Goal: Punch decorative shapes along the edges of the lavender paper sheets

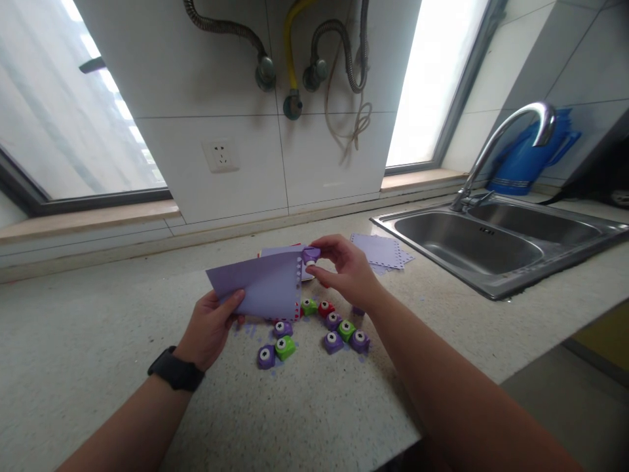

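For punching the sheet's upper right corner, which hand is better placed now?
The right hand, probably: it holds a purple punch at that corner of the sheet. The left hand pinches the sheet's lower edge, so seems better suited to steadying.

I can read no words, brands or numbers from here. The only signs I make out are small dark shapes [346, 328] on the white caps [266, 353] of the little punches [286, 352] on the counter [118, 314], some star-like, others too small to tell.
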### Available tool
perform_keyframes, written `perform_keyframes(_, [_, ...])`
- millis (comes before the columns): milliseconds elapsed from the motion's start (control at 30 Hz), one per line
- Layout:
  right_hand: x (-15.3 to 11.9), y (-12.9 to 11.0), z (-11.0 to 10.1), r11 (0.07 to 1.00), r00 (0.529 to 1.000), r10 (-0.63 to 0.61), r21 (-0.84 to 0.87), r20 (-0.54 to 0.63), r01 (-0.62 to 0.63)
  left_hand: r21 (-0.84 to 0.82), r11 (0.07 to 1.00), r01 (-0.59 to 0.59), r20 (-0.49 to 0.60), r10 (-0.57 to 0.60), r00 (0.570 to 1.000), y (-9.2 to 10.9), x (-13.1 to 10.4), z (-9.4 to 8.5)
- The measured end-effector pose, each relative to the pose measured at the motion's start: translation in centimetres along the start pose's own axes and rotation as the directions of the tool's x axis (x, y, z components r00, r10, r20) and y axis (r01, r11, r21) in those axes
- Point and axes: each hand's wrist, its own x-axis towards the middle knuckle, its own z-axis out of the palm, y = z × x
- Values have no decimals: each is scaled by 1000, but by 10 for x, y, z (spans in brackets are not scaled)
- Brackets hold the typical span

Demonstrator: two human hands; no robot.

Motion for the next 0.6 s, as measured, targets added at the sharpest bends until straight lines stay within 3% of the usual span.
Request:
perform_keyframes(333, [2, 4, -3, 985, 986, 167, 50, -7, -166, 23, 1000, 21, 1, -21, 1000, 4, -2, 1])
perform_keyframes(600, [1, 2, -7, 904, 906, 414, 81, 88, -421, -73, 997, 21, -7, -22, 1000, 11, 2, 1])
